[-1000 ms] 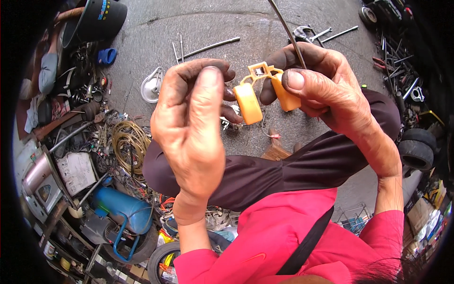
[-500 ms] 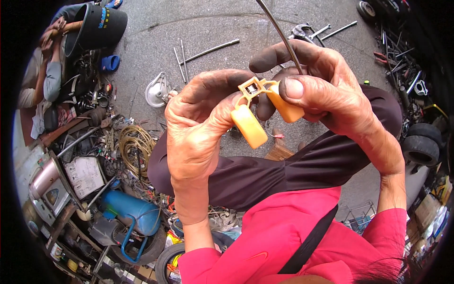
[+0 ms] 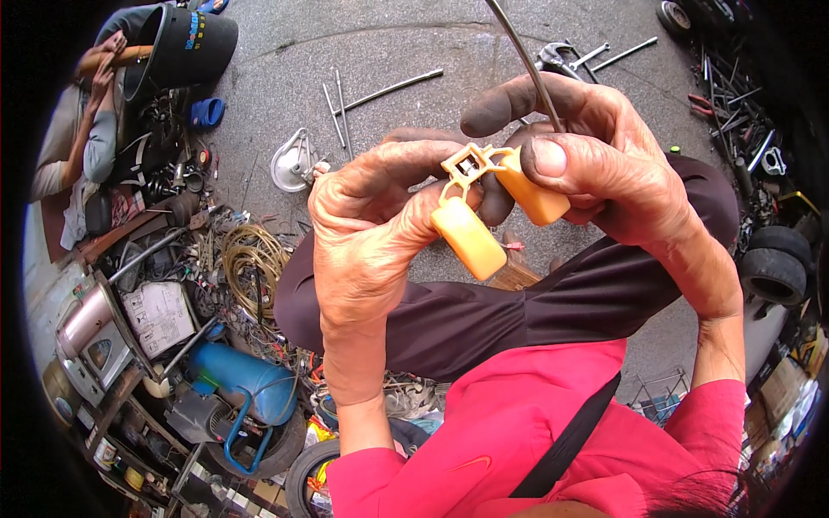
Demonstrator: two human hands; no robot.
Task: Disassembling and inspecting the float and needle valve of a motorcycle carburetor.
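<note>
One yellow twin-lobed part (image 3: 469,240), raised before our legs (image 3: 591,295): our left hand (image 3: 367,233) pinches one side, our right hand (image 3: 626,171) the other — seemingly to steady it — plus a metal rod (image 3: 526,57).

Metal rod (image 3: 528,65) cut off by top edge, lower end hidden behind right thumb (image 3: 548,159)

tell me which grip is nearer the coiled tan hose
Left: the left grip is above and just right of the coiled tan hose in the picture; the right grip is much farther to the right.
</note>
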